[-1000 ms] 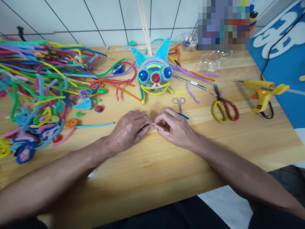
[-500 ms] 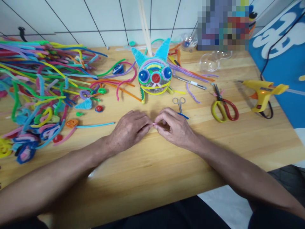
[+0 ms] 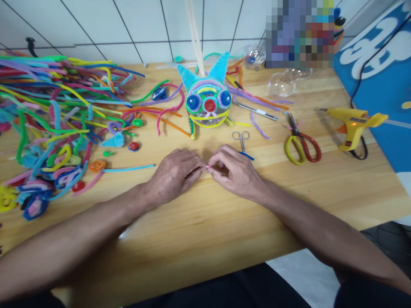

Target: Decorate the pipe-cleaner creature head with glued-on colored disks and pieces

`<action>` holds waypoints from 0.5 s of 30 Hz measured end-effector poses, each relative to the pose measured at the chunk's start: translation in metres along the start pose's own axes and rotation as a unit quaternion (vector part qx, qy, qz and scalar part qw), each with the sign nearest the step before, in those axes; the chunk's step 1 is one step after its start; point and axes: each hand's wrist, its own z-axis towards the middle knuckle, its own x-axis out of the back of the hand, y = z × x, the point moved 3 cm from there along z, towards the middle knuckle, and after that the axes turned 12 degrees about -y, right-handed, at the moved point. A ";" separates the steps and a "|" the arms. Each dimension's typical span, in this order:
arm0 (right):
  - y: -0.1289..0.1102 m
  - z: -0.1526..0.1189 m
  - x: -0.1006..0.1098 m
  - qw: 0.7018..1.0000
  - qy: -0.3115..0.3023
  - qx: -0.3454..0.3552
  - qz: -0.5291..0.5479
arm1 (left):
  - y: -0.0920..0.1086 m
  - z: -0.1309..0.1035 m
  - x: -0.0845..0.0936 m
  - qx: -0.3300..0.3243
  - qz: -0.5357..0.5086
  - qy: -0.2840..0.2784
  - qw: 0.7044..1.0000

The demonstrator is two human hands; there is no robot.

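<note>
My left hand (image 3: pixel 176 174) and my right hand (image 3: pixel 237 173) meet over the wooden table (image 3: pixel 192 231), each pinched at the fingertips. Between them is a tiny pink piece (image 3: pixel 208 167), mostly hidden by the fingers. Behind the hands stands a round clear figure (image 3: pixel 209 102) with light-blue pointed ears, blue eyes, a red nose and a yellow band. Small metal scissors (image 3: pixel 241 139) lie just beyond my right hand. A light-blue stem (image 3: pixel 128 168) with an orange coil (image 3: pixel 96 166) rests to the left of my left hand.
Many coloured fuzzy stems (image 3: pixel 64 98) are heaped at the left. At the right lie scissors with yellow and red handles (image 3: pixel 303 147) and a yellow glue gun (image 3: pixel 353 126). A craft knife (image 3: pixel 257 110) and clear plastic balls (image 3: pixel 282 84) are further back.
</note>
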 end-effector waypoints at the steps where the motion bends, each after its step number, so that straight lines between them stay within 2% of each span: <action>1: 0.000 0.000 0.000 1.000 0.000 0.000 0.001 | 0.000 0.000 0.000 -0.001 0.000 0.001 1.000; 15: 0.000 0.000 0.000 1.000 -0.010 -0.004 0.005 | 0.000 0.000 -0.001 -0.004 0.003 -0.001 1.000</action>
